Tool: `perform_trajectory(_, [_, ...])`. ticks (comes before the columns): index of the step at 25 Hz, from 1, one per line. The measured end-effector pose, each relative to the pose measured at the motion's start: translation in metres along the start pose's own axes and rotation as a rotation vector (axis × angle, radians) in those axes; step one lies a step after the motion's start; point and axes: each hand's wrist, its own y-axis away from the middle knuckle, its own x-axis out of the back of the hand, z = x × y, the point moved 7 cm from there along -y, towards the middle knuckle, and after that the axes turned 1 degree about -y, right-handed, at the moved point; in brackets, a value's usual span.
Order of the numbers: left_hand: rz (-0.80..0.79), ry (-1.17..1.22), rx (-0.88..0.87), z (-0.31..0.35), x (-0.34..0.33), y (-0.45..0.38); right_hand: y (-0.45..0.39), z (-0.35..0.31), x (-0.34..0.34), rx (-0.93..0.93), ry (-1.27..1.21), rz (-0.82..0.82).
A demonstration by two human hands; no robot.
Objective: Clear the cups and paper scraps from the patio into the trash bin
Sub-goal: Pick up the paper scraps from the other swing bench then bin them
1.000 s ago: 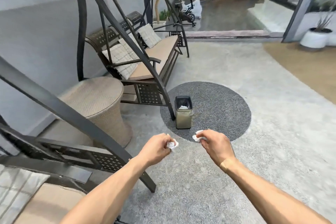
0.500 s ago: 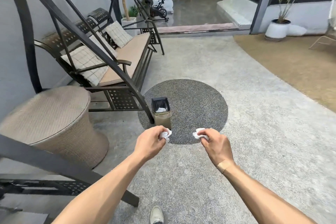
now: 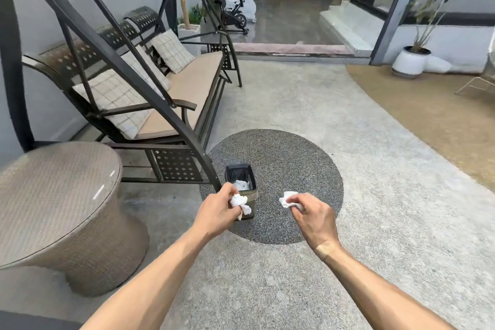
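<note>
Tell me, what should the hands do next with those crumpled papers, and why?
Probably carry both over the open trash bin and let go. The left hand and right hand each grip a paper scrap, neither clearly above the opening.

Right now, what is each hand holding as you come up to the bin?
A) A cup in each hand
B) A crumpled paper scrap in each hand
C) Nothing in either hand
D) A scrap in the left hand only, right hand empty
B: the left hand pinches one white paper scrap and the right hand pinches another scrap, both short of the open bin.
</note>
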Motion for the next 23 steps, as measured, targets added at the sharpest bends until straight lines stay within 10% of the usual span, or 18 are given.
perform_trajectory(23, [0.098, 0.076, 0.17, -0.073, 0.023, -0.355, -0.365, 0.07, -0.128, -0.015, -0.043, -0.133])
